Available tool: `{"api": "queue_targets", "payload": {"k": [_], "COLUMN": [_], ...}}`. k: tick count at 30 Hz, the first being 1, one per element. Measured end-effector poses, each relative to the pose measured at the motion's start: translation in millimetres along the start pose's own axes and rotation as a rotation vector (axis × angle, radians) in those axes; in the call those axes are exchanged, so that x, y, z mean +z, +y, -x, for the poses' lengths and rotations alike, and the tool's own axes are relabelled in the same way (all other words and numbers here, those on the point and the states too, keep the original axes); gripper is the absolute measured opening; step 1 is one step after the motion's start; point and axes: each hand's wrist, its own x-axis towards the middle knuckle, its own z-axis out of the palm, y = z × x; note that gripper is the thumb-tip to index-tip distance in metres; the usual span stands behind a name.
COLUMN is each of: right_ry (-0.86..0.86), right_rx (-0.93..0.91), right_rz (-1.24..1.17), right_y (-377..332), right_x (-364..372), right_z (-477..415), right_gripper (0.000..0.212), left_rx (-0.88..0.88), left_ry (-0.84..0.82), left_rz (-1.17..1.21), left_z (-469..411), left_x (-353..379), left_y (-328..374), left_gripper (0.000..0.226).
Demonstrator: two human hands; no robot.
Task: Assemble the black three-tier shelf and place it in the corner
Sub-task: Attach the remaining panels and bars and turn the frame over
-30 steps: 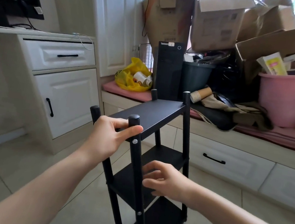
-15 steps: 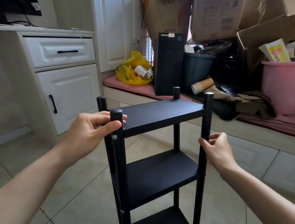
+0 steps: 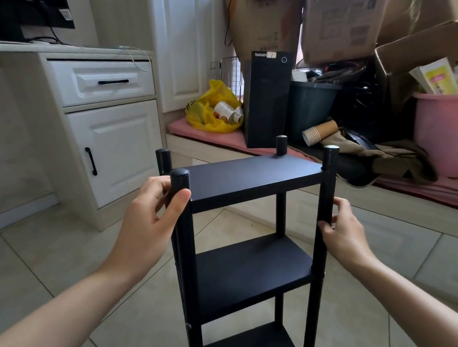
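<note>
- Black three-tier shelf [image 3: 253, 176] stood upright over the tiled floor [image 3: 40, 266], right in front of the person. All three tiers sat on four posts. The feet were out of frame, so it could not be told whether it was lifted.
- The left hand [image 3: 148, 215] wrapped the near-left post [image 3: 180, 179] just under its cap, thumb in front and fingers curled behind.
- The right hand [image 3: 343, 235] pinched the near-right post [image 3: 327, 184] just below the top tier, thumb and fingertips closed on it.
- Judged: assembly looked complete, and the step in hand was carrying it to the corner.
- To do it well, both grips should stay level and the lift go straight up, so the joints take no twist. A fuller right-hand wrap would likely hold better than the pinch.
- The posts should be steered wide of the white cabinet [image 3: 111, 145] on the left and the cluttered surface [image 3: 376, 201] ahead.
</note>
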Motion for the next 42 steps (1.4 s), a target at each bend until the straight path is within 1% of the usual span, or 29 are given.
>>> {"api": "queue_targets", "payload": {"k": [1, 2, 4, 6, 7, 8, 9, 10, 12, 14, 16, 20, 25, 30, 33, 35, 38, 42], "right_ry": [0.003, 0.003, 0.002, -0.001, -0.004, -0.007, -0.009, -0.009, -0.008, -0.005, -0.001, -0.001, -0.003, -0.046, -0.093, -0.129, -0.183, -0.216], "right_rx": [-0.007, -0.015, -0.02, -0.012, -0.007, -0.003, 0.0, 0.003, 0.013, 0.033, 0.043, 0.008, -0.059, -0.068, -0.082, -0.09, -0.102, -0.111], "right_rz": [0.006, 0.008, 0.0, -0.012, -0.016, -0.021, -0.025, -0.027, -0.031, -0.048, -0.057, -0.056, -0.088, -0.171, -0.199, -0.207, -0.22, -0.245], "right_y": [2, 2, 3, 2, 2, 2, 2, 1, 1, -1, -2, -2, 3, 7, 8, 8, 10, 12], "right_x": [0, -1, -2, -3, -3, -4, -4, -3, -2, -1, 0, -1, 1, -2, -4, -4, -5, -10], "right_z": [0, 0, 0, 1, 1, 1, 1, 2, 3, 3, 3, 8, 21, 33, 39, 45, 54, 66], "right_gripper": [0.048, 0.047, 0.045, 0.043, 0.042, 0.042, 0.041, 0.04, 0.039, 0.038, 0.037, 0.033, 0.027, 0.03, 0.036, 0.038, 0.04, 0.04], "left_rx": [0.025, 0.049, 0.084, 0.071, 0.031, -0.042, -0.124, -0.188, -0.263, -0.265, -0.239, -0.187, -0.157, -0.179, -0.181, -0.164, -0.15, -0.161], "left_ry": [-0.001, -0.026, -0.121, -0.157, -0.137, -0.101, -0.059, -0.015, 0.056, 0.072, 0.075, 0.075, 0.086, 0.102, 0.126, 0.137, 0.14, 0.134], "left_rz": [-0.027, -0.05, -0.137, -0.25, -0.25, -0.202, -0.138, -0.105, -0.132, -0.155, -0.162, -0.236, -0.275, -0.255, -0.259, -0.318, -0.416, -0.412], "left_z": [4, 8, 15, 19, 21, 23, 25, 27, 30, 29, 26, 12, -9, -23, -29, -31, -32, -35], "left_x": [0, 0, -1, -2, -2, -2, -1, 0, 4, 5, 6, 6, 9, 13, 16, 16, 16, 21], "left_y": [-2, -4, -9, -17, -19, -19, -18, -19, -23, -25, -25, -39, -63, -77, -82, -85, -87, -87], "left_gripper": [0.027, 0.032, 0.064, 0.095, 0.105, 0.108, 0.104, 0.09, 0.055, 0.03, 0.021, 0.019, 0.02, 0.016, 0.021, 0.026, 0.028, 0.029]}}
